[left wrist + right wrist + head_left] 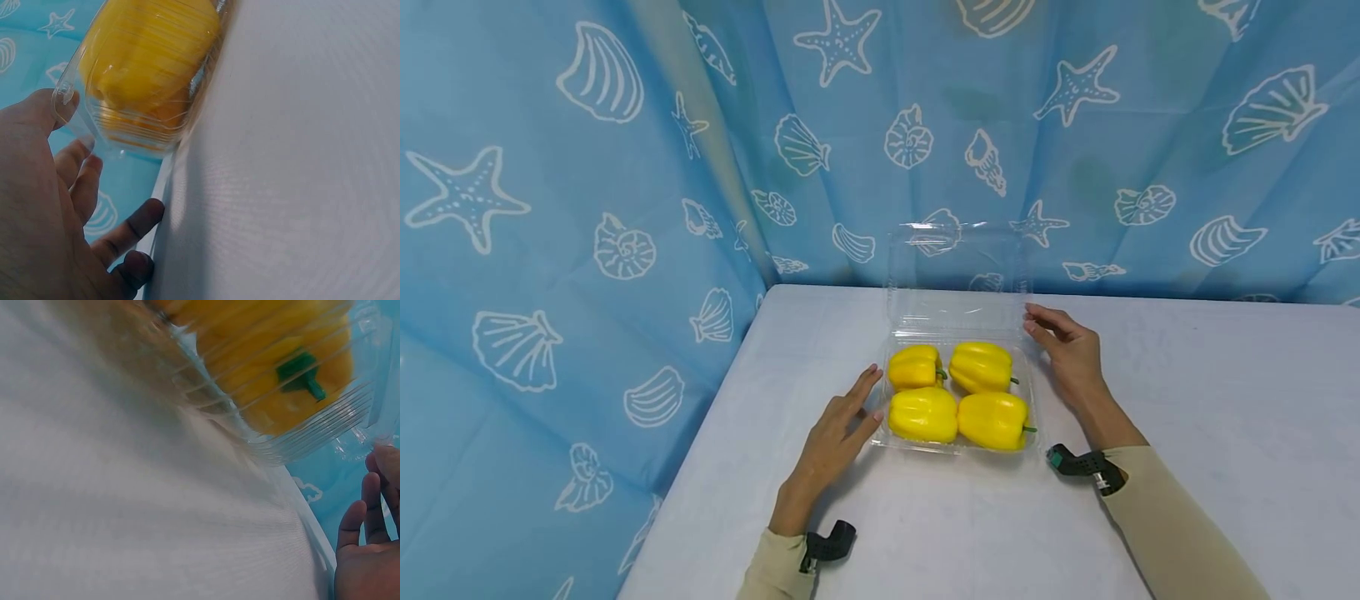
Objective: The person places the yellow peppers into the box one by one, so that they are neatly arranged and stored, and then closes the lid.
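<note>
A clear plastic clamshell container (925, 449) lies on the table with its lid (955, 308) raised at the back. Inside sit several yellow bell peppers (922, 415) in two rows, some with green stems showing. At the container's left side is my left hand (835, 433), fingers mostly straight; in the left wrist view its thumb (59, 107) touches the rim. My right hand (1075, 354) is at the lid's lower right edge. The right wrist view shows its thumb and a finger pinching the clear plastic there, partly cut off by the frame.
A white cloth covers the table (1225, 400). Blue curtains (865, 125) with white shell and starfish prints hang behind it and along its left side. Each wrist wears a black camera mount (1078, 462).
</note>
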Tool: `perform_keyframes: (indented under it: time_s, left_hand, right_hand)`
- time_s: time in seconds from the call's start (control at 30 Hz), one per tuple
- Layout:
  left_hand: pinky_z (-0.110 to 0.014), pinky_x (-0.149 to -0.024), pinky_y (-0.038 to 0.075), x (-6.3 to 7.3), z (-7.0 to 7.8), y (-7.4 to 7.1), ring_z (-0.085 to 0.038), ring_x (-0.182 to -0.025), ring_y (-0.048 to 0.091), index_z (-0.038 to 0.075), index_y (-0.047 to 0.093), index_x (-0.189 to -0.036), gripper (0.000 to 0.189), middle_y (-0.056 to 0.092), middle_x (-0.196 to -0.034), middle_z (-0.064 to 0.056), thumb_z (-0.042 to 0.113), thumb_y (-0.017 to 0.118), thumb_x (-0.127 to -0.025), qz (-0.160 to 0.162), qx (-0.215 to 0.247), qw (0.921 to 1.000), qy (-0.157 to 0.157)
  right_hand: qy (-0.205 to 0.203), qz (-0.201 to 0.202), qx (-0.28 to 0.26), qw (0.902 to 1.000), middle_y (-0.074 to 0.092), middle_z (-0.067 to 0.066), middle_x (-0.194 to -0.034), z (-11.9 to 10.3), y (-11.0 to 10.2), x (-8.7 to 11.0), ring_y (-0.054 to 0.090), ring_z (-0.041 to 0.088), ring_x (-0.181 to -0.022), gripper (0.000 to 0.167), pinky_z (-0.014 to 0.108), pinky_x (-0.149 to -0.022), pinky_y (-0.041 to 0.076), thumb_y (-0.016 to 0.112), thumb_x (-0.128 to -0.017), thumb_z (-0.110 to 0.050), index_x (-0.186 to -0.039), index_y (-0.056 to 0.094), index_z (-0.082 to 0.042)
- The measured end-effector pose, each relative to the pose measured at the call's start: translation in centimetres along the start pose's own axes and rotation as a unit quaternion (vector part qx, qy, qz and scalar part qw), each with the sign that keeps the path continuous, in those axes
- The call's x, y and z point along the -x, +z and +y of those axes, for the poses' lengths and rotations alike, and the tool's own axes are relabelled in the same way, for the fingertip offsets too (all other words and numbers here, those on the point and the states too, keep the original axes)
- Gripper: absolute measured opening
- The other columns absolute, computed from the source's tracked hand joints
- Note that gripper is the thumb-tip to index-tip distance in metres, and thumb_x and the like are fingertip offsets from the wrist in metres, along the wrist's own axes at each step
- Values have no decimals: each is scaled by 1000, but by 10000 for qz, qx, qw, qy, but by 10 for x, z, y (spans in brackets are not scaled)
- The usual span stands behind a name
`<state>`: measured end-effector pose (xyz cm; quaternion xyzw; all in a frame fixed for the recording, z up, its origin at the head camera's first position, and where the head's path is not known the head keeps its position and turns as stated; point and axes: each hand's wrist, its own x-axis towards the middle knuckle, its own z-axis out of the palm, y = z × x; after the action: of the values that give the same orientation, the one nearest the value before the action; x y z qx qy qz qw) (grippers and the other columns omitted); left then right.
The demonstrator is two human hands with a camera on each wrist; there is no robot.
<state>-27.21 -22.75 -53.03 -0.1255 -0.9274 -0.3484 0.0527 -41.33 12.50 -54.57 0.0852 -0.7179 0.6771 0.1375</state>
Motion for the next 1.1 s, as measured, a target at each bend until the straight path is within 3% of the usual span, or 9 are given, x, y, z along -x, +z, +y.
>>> perform_keyframes:
  time_s: [0.3,0.5,0.93,1.1]
  left_hand:
    - [-38,-81,46,0,0,-2,-12,-100,51,39,26,-159,59,21,-162,21,48,45,-104,-6,-44,10000,14]
    - [-37,-79,45,0,0,-1,-12,-99,50,40,26,-158,58,22,-161,22,48,46,-104,-4,9,10000,-20]
    - [-39,-81,45,1,-1,0,-12,-99,50,40,27,-158,58,23,-161,21,47,47,-104,30,127,9999,2]
    - [-39,-81,45,1,1,0,-12,-99,50,41,26,-158,58,22,-161,22,47,47,-104,13,140,9999,17]
  right_hand:
    - [270,273,-52,9992,71,0,-119,-3,0,1,64,10,-104,33,18,-88,49,75,-91,-22,-119,73,-5]
    - [305,371,-16,9988,73,4,-110,-5,-1,1,66,13,-97,31,18,-84,51,78,-88,-24,-110,75,-3]
    - [15,133,326,9994,72,6,-104,-3,-9,5,67,12,-95,29,19,-85,51,78,-88,-26,-105,75,-2]
    - [-30,89,209,9997,72,6,-103,-3,-12,6,67,13,-96,28,20,-86,51,78,-88,-23,-104,76,-1]
